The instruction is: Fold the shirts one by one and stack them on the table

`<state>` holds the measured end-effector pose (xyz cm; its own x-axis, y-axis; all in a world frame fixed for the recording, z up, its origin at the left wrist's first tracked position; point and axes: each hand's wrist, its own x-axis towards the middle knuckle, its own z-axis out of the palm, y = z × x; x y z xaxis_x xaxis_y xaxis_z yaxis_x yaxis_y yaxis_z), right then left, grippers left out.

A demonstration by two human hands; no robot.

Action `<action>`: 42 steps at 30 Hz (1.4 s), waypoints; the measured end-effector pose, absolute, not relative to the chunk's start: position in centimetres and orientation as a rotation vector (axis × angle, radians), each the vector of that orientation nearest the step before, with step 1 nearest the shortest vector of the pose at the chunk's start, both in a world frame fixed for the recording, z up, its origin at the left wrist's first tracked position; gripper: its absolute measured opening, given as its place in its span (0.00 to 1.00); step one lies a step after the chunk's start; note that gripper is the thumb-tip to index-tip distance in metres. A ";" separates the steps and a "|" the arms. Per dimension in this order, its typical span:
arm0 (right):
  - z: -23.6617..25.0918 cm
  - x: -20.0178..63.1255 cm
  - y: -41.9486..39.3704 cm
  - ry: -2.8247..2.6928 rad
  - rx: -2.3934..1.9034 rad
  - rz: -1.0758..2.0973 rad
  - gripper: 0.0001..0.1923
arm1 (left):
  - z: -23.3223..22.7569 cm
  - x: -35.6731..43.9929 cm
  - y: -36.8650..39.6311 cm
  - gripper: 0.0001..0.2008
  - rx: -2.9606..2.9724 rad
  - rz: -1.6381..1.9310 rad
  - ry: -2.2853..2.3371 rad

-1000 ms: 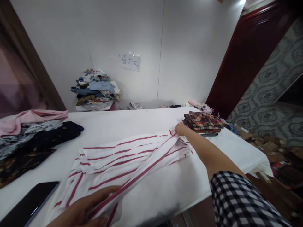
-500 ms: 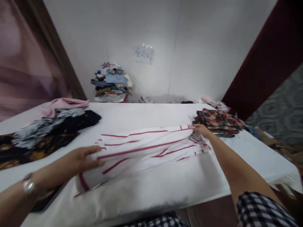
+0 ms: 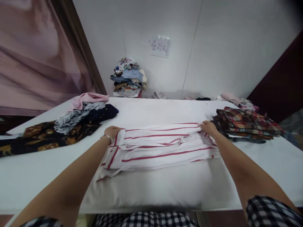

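White cotton garment with thin red stripes (image 3: 161, 146) lies folded into a long band across the middle of the white table (image 3: 153, 186), stripes running mostly along its length. Its far edge is straight and neat; the near-left corner sags into a loose flap with a red stripe along its border, and a few crossed stripes near the centre show layers lying over one another.

From the head camera, the left hand (image 3: 112, 131) sits at the garment's left end, fingers curled over the folded edge and gripping the cloth; a thin bracelet (image 3: 107, 136) circles the wrist. The right hand (image 3: 208, 127) is at the garment's right end, fingers closed down on the bunched cloth there. Both forearms reach out from black-and-white checked sleeves (image 3: 274, 212).

Just right of the garment, near the right hand, lies a stack of red plaid cloth (image 3: 246, 123). Left of the garment, well apart from it, a heap of pink, grey and dark patterned clothes (image 3: 68, 121) spreads over the table. Beyond the garment, past the table's far edge, a pile of mixed clothes (image 3: 129, 77) rests against the white wall (image 3: 224, 47), under a paper note (image 3: 159, 46).
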<state>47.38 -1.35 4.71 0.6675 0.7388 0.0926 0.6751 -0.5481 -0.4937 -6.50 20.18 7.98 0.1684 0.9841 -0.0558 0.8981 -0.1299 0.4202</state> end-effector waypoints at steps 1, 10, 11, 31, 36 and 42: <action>4.7 47.4 -1.3 -1.083 -2.406 0.150 0.17 | 7.8 -6.8 19.9 0.21 2.043 0.340 1.808; 4.7 38.6 0.4 -1.575 -2.425 0.017 0.27 | 6.3 -5.1 16.2 0.31 2.534 0.240 1.629; 4.4 37.5 0.8 -1.604 -2.430 0.114 0.28 | 5.8 -4.7 15.9 0.29 2.543 0.169 1.617; 3.6 39.1 -0.2 -1.419 -2.647 0.296 0.36 | 2.8 -4.5 16.6 0.36 2.514 -0.035 1.837; 4.9 38.7 -0.4 -1.405 -2.649 0.321 0.35 | 4.5 -3.8 15.7 0.37 2.470 -0.103 1.882; 6.5 33.8 -0.4 -1.569 -2.526 0.360 0.24 | 5.3 -3.4 15.1 0.34 2.440 0.018 1.782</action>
